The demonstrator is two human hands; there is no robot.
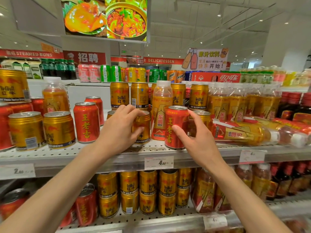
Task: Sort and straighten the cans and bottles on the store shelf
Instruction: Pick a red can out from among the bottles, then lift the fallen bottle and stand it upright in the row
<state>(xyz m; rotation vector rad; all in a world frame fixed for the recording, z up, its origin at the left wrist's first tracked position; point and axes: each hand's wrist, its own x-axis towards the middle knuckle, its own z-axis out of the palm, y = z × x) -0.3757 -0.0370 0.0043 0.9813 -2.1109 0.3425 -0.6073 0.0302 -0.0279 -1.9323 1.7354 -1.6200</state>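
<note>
Fingers (pixel 134 115) of L hand (pixel 120 128) grip gold can (pixel 143 126), R hand (pixel 193 132) – red can (pixel 175 126)

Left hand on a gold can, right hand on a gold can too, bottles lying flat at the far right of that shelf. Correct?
Not quite. The head view shows the right hand gripping a red can, not a gold one. The left hand is on a gold can, and bottles do lie flat at the right of that shelf.

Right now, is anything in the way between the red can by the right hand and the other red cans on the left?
Yes. The left hand grips a gold can standing directly between the red can and the other red cans. The right hand is already at the red can.
</note>
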